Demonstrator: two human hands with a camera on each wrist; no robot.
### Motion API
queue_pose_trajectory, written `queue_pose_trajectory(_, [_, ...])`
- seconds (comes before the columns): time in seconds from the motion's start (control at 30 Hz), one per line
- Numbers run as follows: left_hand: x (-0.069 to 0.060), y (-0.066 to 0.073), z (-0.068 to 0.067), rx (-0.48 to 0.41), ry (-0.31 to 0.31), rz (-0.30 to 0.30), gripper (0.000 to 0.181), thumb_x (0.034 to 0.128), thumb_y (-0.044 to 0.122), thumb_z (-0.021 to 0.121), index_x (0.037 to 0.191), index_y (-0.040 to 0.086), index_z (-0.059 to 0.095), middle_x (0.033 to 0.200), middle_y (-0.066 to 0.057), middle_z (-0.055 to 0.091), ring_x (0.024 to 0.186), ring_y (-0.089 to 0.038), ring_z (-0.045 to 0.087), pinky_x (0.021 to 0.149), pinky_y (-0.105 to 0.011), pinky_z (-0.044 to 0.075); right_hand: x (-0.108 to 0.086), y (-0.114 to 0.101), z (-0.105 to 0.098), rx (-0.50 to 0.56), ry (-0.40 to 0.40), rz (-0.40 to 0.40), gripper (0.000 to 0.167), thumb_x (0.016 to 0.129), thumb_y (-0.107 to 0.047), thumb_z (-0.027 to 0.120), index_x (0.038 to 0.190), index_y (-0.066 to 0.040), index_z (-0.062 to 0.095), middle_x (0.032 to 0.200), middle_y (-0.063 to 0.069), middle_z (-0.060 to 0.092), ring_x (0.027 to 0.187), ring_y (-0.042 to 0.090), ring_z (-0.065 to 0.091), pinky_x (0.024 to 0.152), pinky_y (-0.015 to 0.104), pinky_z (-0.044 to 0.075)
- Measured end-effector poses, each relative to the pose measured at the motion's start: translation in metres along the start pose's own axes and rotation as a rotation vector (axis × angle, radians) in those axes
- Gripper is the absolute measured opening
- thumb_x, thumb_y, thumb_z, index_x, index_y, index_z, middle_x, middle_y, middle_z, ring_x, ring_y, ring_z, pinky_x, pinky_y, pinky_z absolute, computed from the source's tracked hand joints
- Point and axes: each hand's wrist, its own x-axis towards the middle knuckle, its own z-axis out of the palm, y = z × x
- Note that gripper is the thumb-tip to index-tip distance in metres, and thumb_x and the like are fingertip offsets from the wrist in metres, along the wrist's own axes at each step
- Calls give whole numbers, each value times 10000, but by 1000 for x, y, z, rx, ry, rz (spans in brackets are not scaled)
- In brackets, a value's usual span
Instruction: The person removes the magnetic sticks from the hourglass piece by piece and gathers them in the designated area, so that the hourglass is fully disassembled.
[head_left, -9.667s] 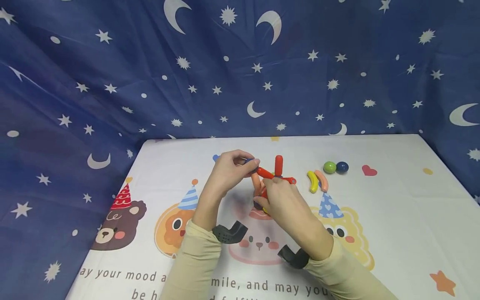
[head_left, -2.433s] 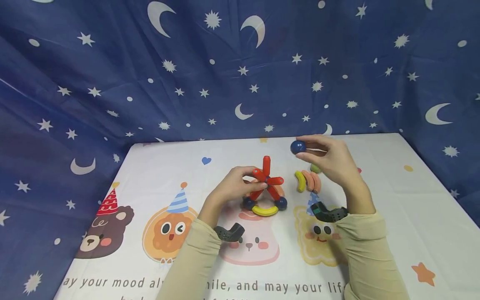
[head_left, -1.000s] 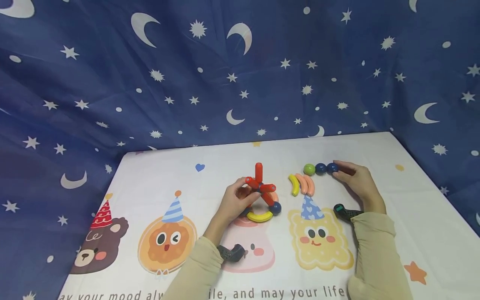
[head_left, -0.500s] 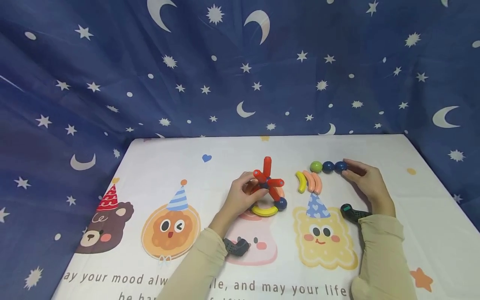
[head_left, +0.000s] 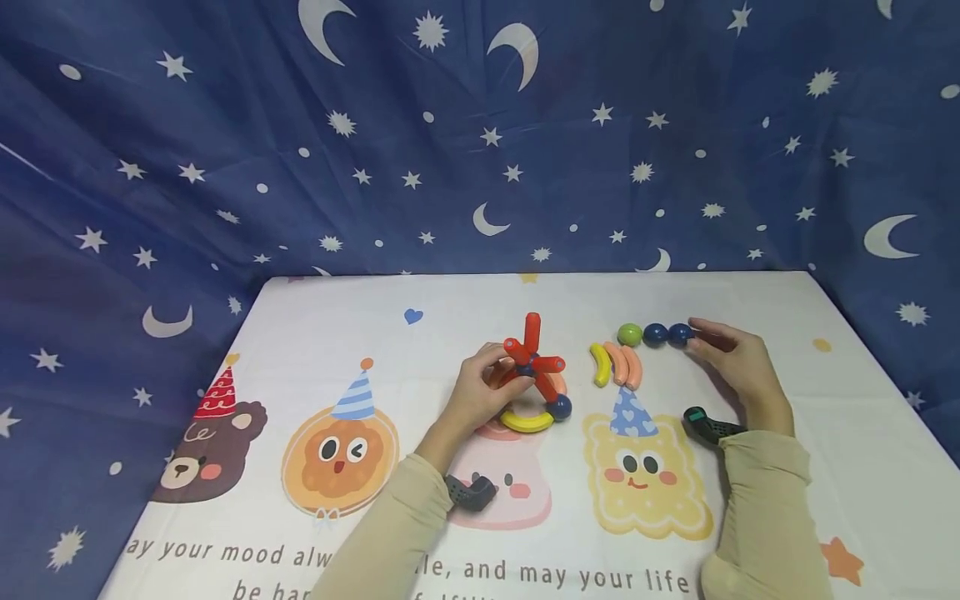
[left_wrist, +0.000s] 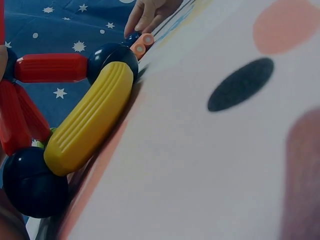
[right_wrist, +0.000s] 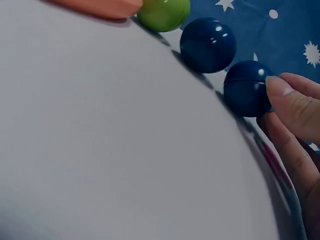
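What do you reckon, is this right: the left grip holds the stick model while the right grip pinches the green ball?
Not quite: the right grip pinches a blue ball, the one farthest from the green ball, as the right wrist view shows. The left grip does hold the stick model.

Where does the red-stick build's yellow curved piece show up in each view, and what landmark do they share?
Head: yellow curved piece below and right of centre, at the foot of the red-stick build.
Left wrist: large, left of centre, slanting between two dark blue balls.
Right wrist: not in it.
Shared landmark: the right hand (head, right side; left wrist, top; right wrist, right edge).
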Motion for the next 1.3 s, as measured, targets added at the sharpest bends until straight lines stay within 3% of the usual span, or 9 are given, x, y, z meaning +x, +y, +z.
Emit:
queue_pose_trajectory(0.13, [-3, 7, 1, -9, -7, -8, 288, 796, 20, 729, 1071, 4, 648, 1017, -147, 601, 995, -366, 519, 960, -530, 475, -6, -18, -12, 36, 18, -54, 532, 897, -371, 634, 1369, -152, 522, 1348, 117, 563, 1063, 17, 593, 875, 180, 513])
queue_pose_trajectory(0.2, [-5, 8, 1, -16, -6, -16, 292, 792, 10, 731, 1071, -4, 644, 1021, -157, 598, 993, -387, 510, 965, -528, 472, -14, -39, -16, 52, 22, -119, 514, 894, -353, 645, 1350, -138, 541, 1314, 118, 583, 962, -111, 555, 768, 83, 500])
queue_pose_trajectory(0.3, [-8, 8, 1, -16, -8, -19, 285, 792, 5, 729, 1065, -1, 646, 1023, -163, 595, 997, -400, 506, 963, -535, 470, -29, -80, -17, 60, 15, -251, 470, 884, -305, 670, 1304, -115, 582, 1262, 126, 607, 915, -174, 533, 749, 17, 457])
queue_pose_trajectory(0.4, [-10, 7, 1, -11, -13, -14, 279, 796, 7, 725, 1063, 1, 645, 1027, -164, 595, 998, -406, 504, 959, -546, 468, -49, -123, -8, 24, -62, -394, 402, 877, -237, 686, 1253, -113, 621, 1220, 97, 626, 970, -91, 593, 812, 29, 452])
queue_pose_trajectory(0.6, [-9, -1, 0, 2, -9, 18, 299, 794, -11, 719, 1082, 0, 639, 1027, -165, 599, 994, -372, 519, 956, -531, 477, -75, -175, 28, -10, -360, -649, 422, 748, -162, 806, 1147, -112, 680, 1122, 22, 668, 1016, 161, 666, 841, 268, 550])
queue_pose_trajectory(0.77, [-4, -21, 0, 3, 3, 25, 317, 791, 7, 736, 1092, 57, 651, 1053, -128, 598, 985, -349, 513, 947, -467, 505, -79, -190, 46, -25, -489, -730, 413, 707, -188, 839, 1093, -137, 702, 1059, -18, 688, 984, 163, 670, 836, 292, 560])
queue_pose_trajectory(0.93, [2, -24, 0, 8, 9, 59, 312, 784, 69, 762, 1080, 101, 667, 1027, -84, 612, 963, -328, 526, 912, -434, 530, -78, -191, 46, 34, -548, -745, 382, 706, -160, 837, 1065, -121, 711, 1027, -17, 686, 988, 153, 658, 833, 261, 557])
queue_pose_trajectory(1.17, [3, -6, 0, 50, 10, 67, 304, 788, 32, 744, 1078, 51, 656, 1015, -120, 627, 958, -286, 539, 905, -493, 519, -79, -195, 50, -16, -523, -830, 299, 737, -170, 817, 1022, -166, 728, 988, -88, 695, 941, 68, 650, 825, 261, 560])
queue_pose_trajectory(1.3, [0, 6, 0, 44, 6, 92, 311, 783, -12, 729, 1080, -6, 638, 1008, -181, 617, 956, -321, 536, 893, -558, 502, -81, -195, 51, -36, -506, -808, 282, 735, -132, 814, 1005, -157, 738, 967, -68, 717, 916, 76, 669, 830, 280, 561])
